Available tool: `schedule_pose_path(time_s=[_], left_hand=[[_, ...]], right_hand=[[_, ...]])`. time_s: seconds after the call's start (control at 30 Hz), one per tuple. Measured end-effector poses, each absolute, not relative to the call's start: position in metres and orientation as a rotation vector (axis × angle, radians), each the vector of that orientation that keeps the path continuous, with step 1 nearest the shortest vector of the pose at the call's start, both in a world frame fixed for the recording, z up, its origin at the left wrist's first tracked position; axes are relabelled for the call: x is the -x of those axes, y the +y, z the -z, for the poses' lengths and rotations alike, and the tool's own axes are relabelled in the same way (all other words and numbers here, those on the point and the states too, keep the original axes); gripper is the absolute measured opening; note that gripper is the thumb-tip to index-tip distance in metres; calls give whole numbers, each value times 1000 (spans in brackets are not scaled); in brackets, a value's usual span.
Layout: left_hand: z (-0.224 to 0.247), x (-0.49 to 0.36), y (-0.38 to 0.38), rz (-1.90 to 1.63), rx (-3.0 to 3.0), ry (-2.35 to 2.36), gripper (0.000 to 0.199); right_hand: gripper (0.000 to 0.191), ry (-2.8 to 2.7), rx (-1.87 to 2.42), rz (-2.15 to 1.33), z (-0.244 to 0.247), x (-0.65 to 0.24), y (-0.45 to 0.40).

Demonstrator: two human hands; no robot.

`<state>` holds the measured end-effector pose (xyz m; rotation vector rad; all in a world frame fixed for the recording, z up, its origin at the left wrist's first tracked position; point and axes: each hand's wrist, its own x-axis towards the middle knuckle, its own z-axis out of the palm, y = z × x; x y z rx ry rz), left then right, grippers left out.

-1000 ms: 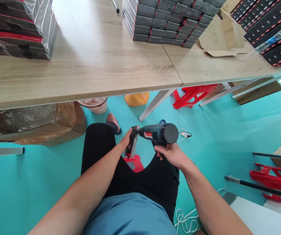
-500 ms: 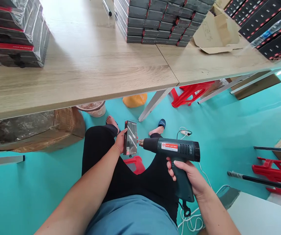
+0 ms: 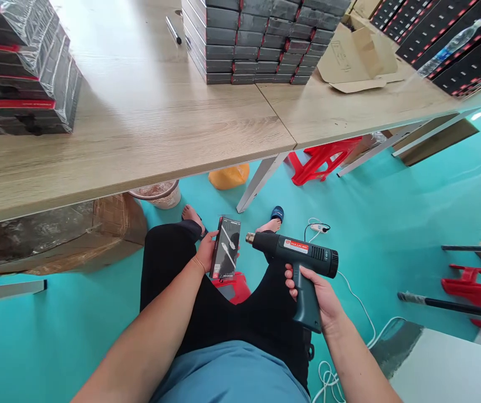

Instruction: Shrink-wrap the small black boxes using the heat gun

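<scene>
My left hand [image 3: 207, 253] grips a slim black cable box [image 3: 226, 248] by its edges, its front with a picture of white plugs facing up. The box hangs above my lap, slightly tilted. My right hand [image 3: 314, 288] is wrapped round the handle of a dark green heat gun [image 3: 303, 254] with a red and white label. Its metal nozzle points left at the box, a short gap away from it. Whether the trigger is pressed I cannot make out.
On the wooden table [image 3: 160, 123] stand a block of stacked black boxes [image 3: 261, 45], a film-wrapped stack [image 3: 22, 84] and an open carton [image 3: 358, 56]. A waste basket [image 3: 163, 196], yellow bag [image 3: 229, 177] and red stool [image 3: 324, 159] sit below. A white cord [image 3: 360, 299] trails on the floor.
The cable box has turned its front more toward me and leans to the right. The heat gun has shifted slightly right and its nozzle is farther from the box. The view has tilted a little.
</scene>
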<state>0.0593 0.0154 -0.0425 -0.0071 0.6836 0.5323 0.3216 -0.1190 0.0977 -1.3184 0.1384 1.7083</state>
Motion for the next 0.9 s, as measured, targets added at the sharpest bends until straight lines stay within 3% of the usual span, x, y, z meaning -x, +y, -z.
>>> schedule_pose_path(time_s=[0.37,0.63,0.77,0.9], left_hand=[[44,-65,14,-412,-7,734,52],[37,-69,16,-444,-56,843,38],[37,-68,16,-441,-62,793,44],[42,-67,17,-462,-61,826,47]], right_hand=[[19,85,1322,-1666,-96,-319,-103],[29,-834,1575,-1867,-124,-297,-94],[34,-867,1711,-1569,-132,-289,-80],[33,-1012,1640,-1784,-139,-288,-79]])
